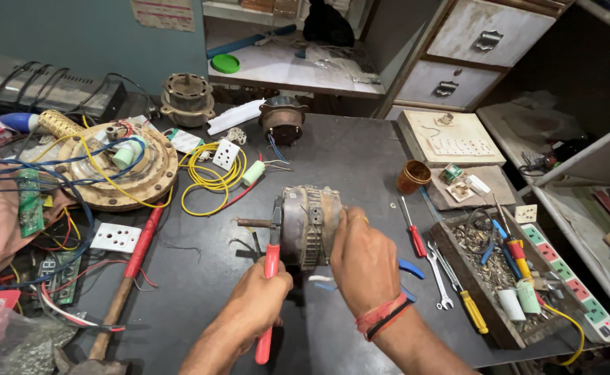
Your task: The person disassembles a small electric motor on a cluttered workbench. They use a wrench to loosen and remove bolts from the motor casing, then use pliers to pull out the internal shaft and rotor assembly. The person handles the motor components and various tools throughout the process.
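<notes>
Tray (450,244) sitting right of motor (310,226), holding screws, pliers, screwdrivers, white caps. Brown cup (413,176) standing behind tray; inside not showing. Motor lying mid-table on its side, rusty shaft (253,223) poking left, long way running left to right. Right hand (364,260) wrapping tight around motor's right end. Left hand (257,295) squeezing red-handled pliers (270,278), tips pointing up beside shaft.
</notes>
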